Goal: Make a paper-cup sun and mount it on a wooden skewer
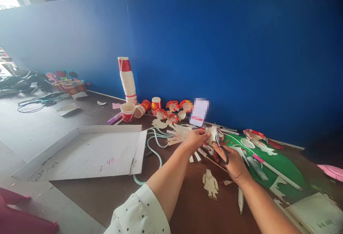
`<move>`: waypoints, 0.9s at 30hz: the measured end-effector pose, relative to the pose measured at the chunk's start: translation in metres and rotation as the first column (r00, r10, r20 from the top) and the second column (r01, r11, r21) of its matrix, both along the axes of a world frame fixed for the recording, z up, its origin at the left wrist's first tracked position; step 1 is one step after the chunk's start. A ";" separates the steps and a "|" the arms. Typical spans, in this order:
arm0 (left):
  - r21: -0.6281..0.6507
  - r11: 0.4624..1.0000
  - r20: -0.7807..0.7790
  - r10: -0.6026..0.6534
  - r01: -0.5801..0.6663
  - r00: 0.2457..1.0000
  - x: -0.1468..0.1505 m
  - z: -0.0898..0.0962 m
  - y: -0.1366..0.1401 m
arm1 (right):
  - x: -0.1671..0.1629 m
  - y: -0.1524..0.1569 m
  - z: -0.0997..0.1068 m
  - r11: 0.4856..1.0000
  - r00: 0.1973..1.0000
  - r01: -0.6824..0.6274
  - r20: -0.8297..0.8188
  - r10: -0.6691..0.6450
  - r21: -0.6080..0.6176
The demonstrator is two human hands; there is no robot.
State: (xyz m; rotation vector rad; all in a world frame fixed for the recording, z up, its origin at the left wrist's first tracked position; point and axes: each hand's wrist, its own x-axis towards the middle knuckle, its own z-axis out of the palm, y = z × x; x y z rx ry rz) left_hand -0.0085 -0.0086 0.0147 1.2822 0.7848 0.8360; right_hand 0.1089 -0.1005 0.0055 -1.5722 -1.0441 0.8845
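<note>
Here, a white paper piece (212, 133) is being pinched by the left hand (197, 140) above the desk (187, 205), while black-handled scissors (227, 156) are being gripped beside it by the right hand (233, 164).

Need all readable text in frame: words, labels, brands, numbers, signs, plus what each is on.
"2": pink handwriting on the white cardboard tray.
Beside it, a pink scrawl, maybe "94" or "9h"; can't tell.
Dark scrawls, same tray: illegible.
Red paper cups: print too small.
Pale sheet, lower right: print blurred.
Pixelated panel: nothing readable.
</note>
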 end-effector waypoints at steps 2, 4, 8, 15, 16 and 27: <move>0.002 1.000 -0.002 -0.002 0.002 1.000 0.000 0.000 0.000 | 0.001 0.000 0.000 1.000 1.000 0.010 0.016 -0.010 -0.003; 0.002 1.000 -0.013 0.001 -0.001 1.000 0.000 0.001 0.000 | 0.002 0.000 0.000 1.000 1.000 0.007 0.027 -0.007 -0.008; 0.011 1.000 -0.035 0.013 -0.012 0.999 -0.002 0.002 -0.001 | 0.004 0.000 -0.001 1.000 0.999 -0.016 0.046 0.017 -0.019; 0.025 1.000 -0.016 0.001 0.000 1.000 -0.002 0.000 0.001 | 0.005 0.000 -0.001 1.000 0.999 -0.028 0.028 0.028 -0.010; 0.028 1.000 -0.011 -0.001 0.001 1.000 -0.002 0.000 0.001 | 0.006 0.001 -0.002 0.999 0.999 -0.043 0.032 0.043 -0.010; -0.143 0.980 0.240 0.173 -0.142 0.955 0.002 -0.009 0.013 | 0.009 0.003 -0.009 0.982 0.982 -0.187 0.014 0.187 -0.036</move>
